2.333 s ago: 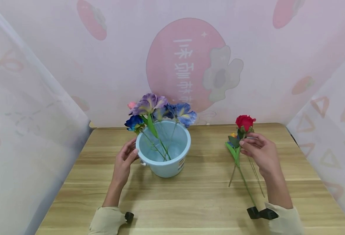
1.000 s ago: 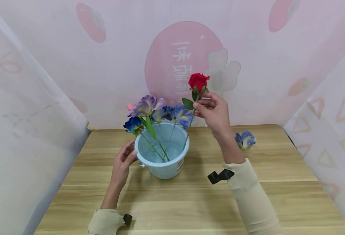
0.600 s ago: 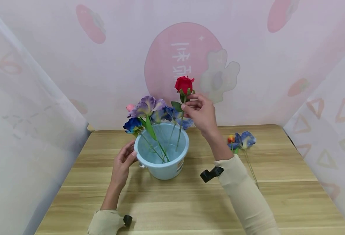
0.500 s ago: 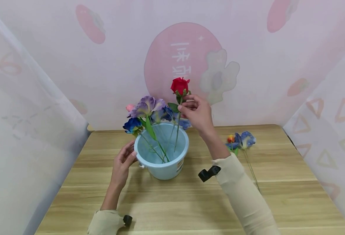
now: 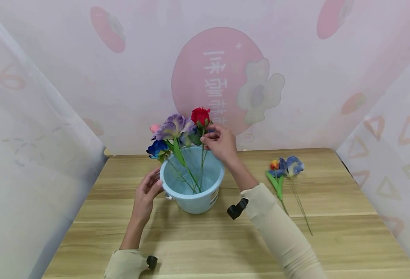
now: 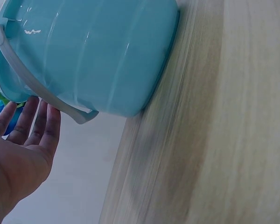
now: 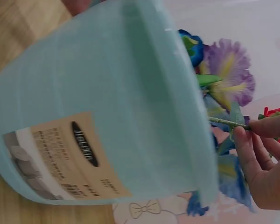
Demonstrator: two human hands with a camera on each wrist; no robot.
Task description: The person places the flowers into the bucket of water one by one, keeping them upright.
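Two hands are at work. The right hand (image 5: 222, 144) pinches a red rose (image 5: 200, 116) by its stem, which reaches into the bucket (image 5: 192, 204); whether it meets the bottom cannot be confirmed. The left hand (image 5: 146, 195), fingers loosely extended, touches the bucket's side. Judged step: adding the rose beside the purple flower (image 5: 174, 127). Next move appears to call for settling the stem, then releasing. One orange flower (image 5: 274, 165) and a blue flower (image 5: 294, 166) lie on the table (image 5: 198, 244), well apart.

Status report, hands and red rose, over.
Right hand pinches red rose, its lower end inside bucket. Left hand touches bucket. Possible snag: purple flower beside rose.
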